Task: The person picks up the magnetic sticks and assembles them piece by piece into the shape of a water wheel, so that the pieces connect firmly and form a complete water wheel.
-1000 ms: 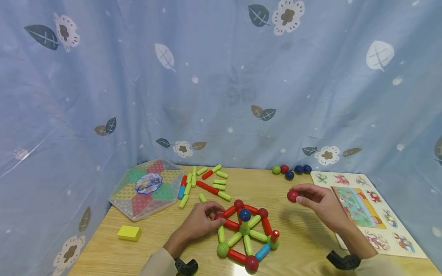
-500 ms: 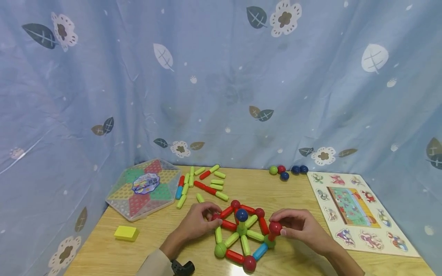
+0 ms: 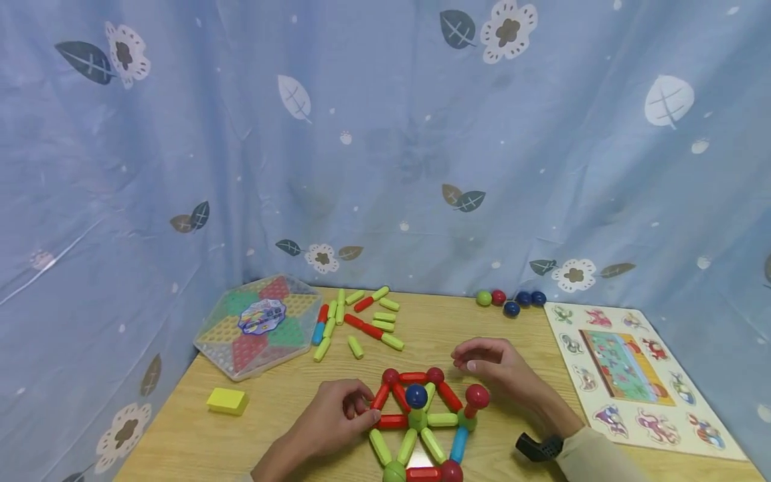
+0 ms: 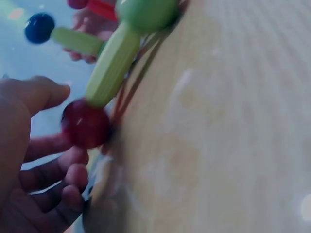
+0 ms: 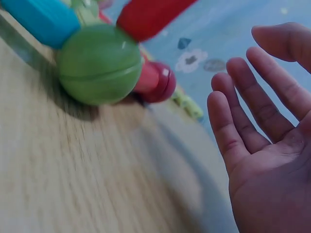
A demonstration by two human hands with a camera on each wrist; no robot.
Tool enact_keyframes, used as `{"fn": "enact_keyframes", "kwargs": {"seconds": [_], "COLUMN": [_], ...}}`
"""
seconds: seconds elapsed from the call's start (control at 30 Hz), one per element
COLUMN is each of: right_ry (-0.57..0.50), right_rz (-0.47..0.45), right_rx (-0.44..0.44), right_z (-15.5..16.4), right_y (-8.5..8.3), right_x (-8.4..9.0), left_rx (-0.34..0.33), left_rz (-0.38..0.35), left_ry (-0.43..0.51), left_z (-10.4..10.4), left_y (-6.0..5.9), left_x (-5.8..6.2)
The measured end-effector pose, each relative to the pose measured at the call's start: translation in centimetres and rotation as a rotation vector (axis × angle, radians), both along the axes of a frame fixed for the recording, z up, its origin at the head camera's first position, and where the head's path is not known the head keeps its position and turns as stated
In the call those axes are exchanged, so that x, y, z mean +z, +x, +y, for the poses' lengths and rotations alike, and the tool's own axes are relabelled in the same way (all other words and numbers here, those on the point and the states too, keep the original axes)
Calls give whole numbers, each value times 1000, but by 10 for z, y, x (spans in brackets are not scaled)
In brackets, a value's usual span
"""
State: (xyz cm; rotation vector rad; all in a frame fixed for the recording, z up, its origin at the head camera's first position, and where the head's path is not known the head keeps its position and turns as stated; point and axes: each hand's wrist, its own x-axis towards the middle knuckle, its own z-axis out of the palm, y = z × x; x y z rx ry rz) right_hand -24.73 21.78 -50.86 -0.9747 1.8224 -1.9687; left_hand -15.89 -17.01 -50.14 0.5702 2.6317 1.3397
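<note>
A hexagonal frame of toy magnetic rods and balls lies on the table, with a green ball [image 3: 417, 420] at its hub. A blue ball [image 3: 415, 396] tops the rod standing at the hub. On the right corner, another red ball [image 3: 478, 395] caps a short upright red rod above a green ball [image 5: 99, 65]. My left hand [image 3: 331, 416] holds the frame's left corner by a red ball [image 4: 86, 124], which my fingers hide in the head view. Beyond the right corner, my right hand [image 3: 496, 368] is off the frame, fingers spread and holding nothing.
Loose green, red and blue rods [image 3: 364, 327] lie behind the frame. Several balls [image 3: 511, 308] sit at the table's back edge. A puzzle board [image 3: 653, 418] lies right; a hexagonal game box [image 3: 259, 325] and a yellow block [image 3: 227, 401] are left.
My right hand brought a red ball onto the upright red rod, let go and drew back away from it. The frame, held by my left hand, has turned and shifted nearer to me.
</note>
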Motion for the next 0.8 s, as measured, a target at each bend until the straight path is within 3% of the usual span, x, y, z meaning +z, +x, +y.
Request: {"fn": "enact_keyframes", "kwargs": {"seconds": [0.1,0.23,0.3,0.4,0.5,0.63,0.7,0.8], "right_ry": [-45,-106,-116,-110,-96,-51,-37,-47], "right_rz": [-20,-71,-93,-123,-143,-149,-146,-118], "right_rx": [14,28,31,32,30,12,9,37], "right_z": [-1,5,9,15,20,24,26,30], "right_y": [-4,0,5,13,20,32,38,47], "right_x": [-8,-15,-18,-20,-21,-18,-17,-16], "left_rx": [29,149,194,185,145,145,166,156], "left_rz": [43,211,283,337,358,378,342,231], "left_ry": [8,-27,-84,-190,-288,-326,-280,-121], "left_z": [-2,-6,-9,-12,-13,-11,-6,8], "left_y": [-11,-35,-47,-61,-70,-73,-70,-61], "left_x": [2,6,7,5,2,1,4,19]}}
